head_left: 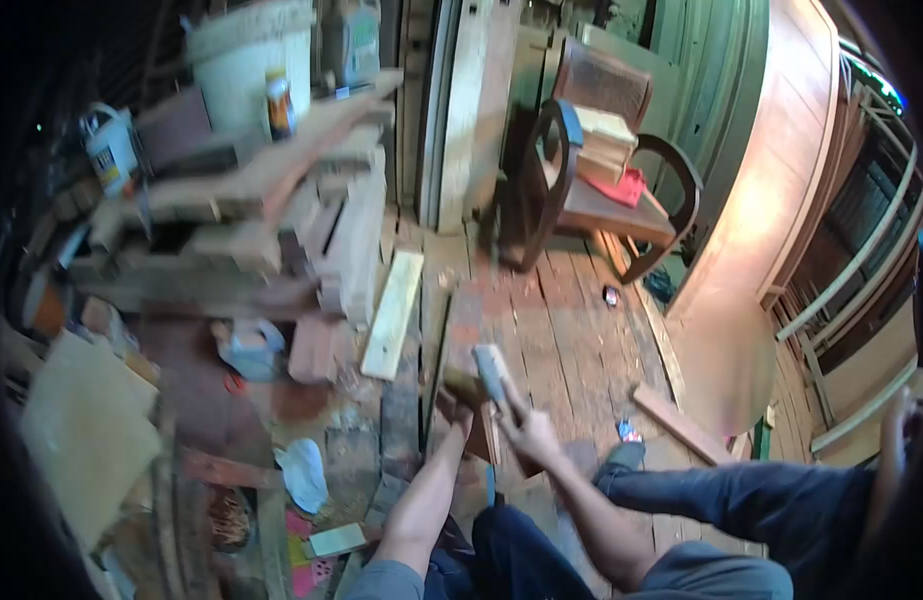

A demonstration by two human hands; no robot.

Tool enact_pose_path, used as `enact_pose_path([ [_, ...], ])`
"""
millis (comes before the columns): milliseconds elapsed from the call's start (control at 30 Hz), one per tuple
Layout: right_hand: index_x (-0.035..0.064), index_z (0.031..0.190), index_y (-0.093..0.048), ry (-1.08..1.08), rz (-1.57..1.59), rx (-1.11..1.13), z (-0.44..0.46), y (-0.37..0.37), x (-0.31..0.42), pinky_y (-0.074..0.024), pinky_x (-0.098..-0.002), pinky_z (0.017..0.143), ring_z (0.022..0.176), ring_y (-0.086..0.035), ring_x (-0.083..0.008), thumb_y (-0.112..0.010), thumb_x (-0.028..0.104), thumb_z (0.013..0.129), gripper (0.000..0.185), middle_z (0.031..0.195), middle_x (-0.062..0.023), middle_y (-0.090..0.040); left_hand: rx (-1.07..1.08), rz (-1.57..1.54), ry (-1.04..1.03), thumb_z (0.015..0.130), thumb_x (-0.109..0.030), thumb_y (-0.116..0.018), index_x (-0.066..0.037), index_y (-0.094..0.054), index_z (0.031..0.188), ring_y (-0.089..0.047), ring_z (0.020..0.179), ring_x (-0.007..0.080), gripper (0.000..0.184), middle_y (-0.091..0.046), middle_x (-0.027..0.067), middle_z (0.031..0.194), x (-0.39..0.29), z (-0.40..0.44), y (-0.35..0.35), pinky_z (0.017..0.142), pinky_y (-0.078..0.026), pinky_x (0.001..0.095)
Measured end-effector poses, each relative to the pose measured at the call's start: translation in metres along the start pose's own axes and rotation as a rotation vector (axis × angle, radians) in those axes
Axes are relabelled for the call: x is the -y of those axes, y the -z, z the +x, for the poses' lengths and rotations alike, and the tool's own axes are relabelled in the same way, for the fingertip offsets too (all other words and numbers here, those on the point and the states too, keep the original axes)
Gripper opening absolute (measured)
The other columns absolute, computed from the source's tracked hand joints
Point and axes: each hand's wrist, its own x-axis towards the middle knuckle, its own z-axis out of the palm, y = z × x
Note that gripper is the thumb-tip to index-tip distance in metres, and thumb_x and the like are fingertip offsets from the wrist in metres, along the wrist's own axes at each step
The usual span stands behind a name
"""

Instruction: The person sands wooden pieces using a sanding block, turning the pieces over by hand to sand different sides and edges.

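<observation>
The left hand [455, 412] gripped a wood block [484, 432], seemingly to steady it, while the right hand [533, 438] clasped a tool [491, 374] close by.

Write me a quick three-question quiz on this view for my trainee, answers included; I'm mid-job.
1. True or false: the armchair is left of the white bucket in the picture.
2. What colour is the crumpled cloth on the armchair's seat? A) green B) red C) yellow
3. Fill the gap: the pale-ended tool is gripped by the person's ____ hand.

Key: 1. False, it is to the right. 2. B. 3. Right hand.
</observation>
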Motion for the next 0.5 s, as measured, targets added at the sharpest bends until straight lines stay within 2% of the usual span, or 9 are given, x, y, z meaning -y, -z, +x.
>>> enact_pose_path([
  [33,0.0204,0.156,-0.038,-0.140,0.001,0.057,0.006,0.016,0.039,-0.0546,-0.0522,0.079,0.098,-0.065,-0.0502,-0.068,0.028,0.094,0.070,0.102,-0.0343,-0.067,-0.019,0.012,0.008,0.099,-0.009,-0.047,0.004,-0.047,0.136,-0.057,0.112,0.0479,0.039,-0.060,0.0320,0.119,-0.015,0.010,0.022,0.096,-0.045,0.0532],
  [100,0.0187,0.158,-0.035,-0.253,0.162,0.036,0.011,0.075,0.122,-0.0548,-0.0508,0.084,0.100,-0.065,-0.0512,-0.066,0.026,0.095,0.071,0.104,-0.0361,-0.066,-0.079,0.017,0.018,0.099,-0.009,-0.049,0.003,-0.048,0.133,-0.056,0.111,0.0466,0.036,-0.059,0.0303,0.119,-0.053,0.034,0.065,0.096,-0.045,0.0527],
  [167,0.0167,0.159,-0.034,-0.251,0.334,0.022,0.010,0.138,0.185,-0.0541,-0.0449,0.091,0.110,-0.066,-0.0465,-0.066,0.022,0.095,0.071,0.114,-0.0345,-0.066,-0.143,0.016,0.033,0.099,-0.010,-0.051,0.002,-0.049,0.130,-0.055,0.111,0.0453,0.034,-0.058,0.0287,0.118,-0.104,0.064,0.107,0.096,-0.045,0.0522],
  [267,0.0135,0.159,-0.034,-0.065,0.457,0.012,0.006,0.231,0.255,-0.0512,-0.0384,0.098,0.121,-0.066,-0.0312,-0.065,0.017,0.096,0.070,0.128,-0.0278,-0.066,-0.237,-0.001,0.077,0.099,-0.010,-0.054,0.001,-0.052,0.126,-0.054,0.111,0.0434,0.030,-0.057,0.0262,0.117,-0.188,0.116,0.166,0.095,-0.044,0.0516],
  [367,0.0095,0.159,-0.034,-0.093,0.629,0.097,-0.006,0.310,0.299,-0.0482,-0.0349,0.102,0.124,-0.060,-0.0187,-0.065,0.014,0.097,0.069,0.137,-0.0190,-0.064,-0.321,-0.031,0.177,0.099,-0.010,-0.057,0.000,-0.054,0.122,-0.052,0.110,0.0415,0.026,-0.056,0.0236,0.115,-0.268,0.139,0.216,0.094,-0.043,0.0509],
  [400,0.0086,0.159,-0.034,-0.109,0.658,0.127,-0.010,0.336,0.312,-0.0457,-0.0331,0.104,0.120,-0.056,-0.0130,-0.064,0.012,0.098,0.068,0.139,-0.0128,-0.063,-0.347,-0.064,0.227,0.099,-0.010,-0.058,0.000,-0.054,0.121,-0.052,0.110,0.0408,0.025,-0.056,0.0228,0.115,-0.287,0.142,0.228,0.094,-0.043,0.0506],
  [500,0.0088,0.159,-0.034,-0.066,0.722,0.177,-0.017,0.395,0.337,-0.0411,-0.0320,0.109,0.126,-0.052,-0.0125,-0.064,0.013,0.098,0.069,0.144,-0.0121,-0.059,-0.446,-0.250,0.409,0.103,-0.024,-0.053,0.001,-0.057,0.118,-0.053,0.109,0.0425,0.030,-0.056,0.0234,0.115,-0.321,0.139,0.252,0.095,-0.042,0.0509],
])
